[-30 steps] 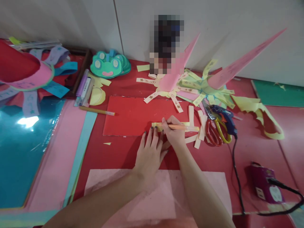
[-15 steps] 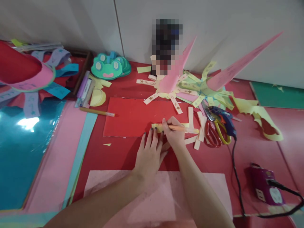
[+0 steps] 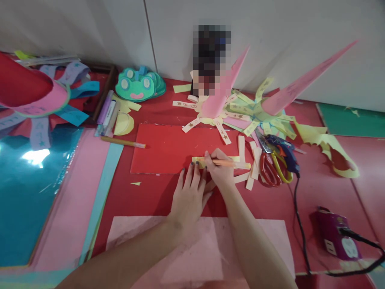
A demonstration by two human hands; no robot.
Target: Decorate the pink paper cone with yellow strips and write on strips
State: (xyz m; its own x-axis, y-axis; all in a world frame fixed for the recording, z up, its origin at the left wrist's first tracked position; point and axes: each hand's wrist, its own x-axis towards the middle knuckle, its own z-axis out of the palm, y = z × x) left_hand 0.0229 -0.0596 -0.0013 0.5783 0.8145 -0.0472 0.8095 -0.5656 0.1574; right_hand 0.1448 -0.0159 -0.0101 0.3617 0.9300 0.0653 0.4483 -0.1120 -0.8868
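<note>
An orange pen point(image 3: 230, 163) is pinched in my right hand point(image 3: 221, 170), its tip down at a pale yellow paper strip point(image 3: 197, 160). Fingers spread, my left hand point(image 3: 189, 186) lies flat with its fingertips on the strip's lower edge. Beneath the strip is a red board point(image 3: 162, 148). My fingers hide part of the strip and the marks on it. Several cream paper strips point(image 3: 255, 160) lie in a loose pile to the right of my right hand.
Red and yellow scissors point(image 3: 270, 170) and a blue glue gun point(image 3: 284, 150) with a black cord lie to the right. Pink paper cones point(image 3: 218, 98) stand at the back. Green frog cutouts point(image 3: 136, 84) are at back left, a gold pen point(image 3: 123, 141) nearer. A purple power block point(image 3: 337, 235) sits front right.
My right hand and the pen have shifted very slightly to the left along the strip. My left hand stays in the same place.
</note>
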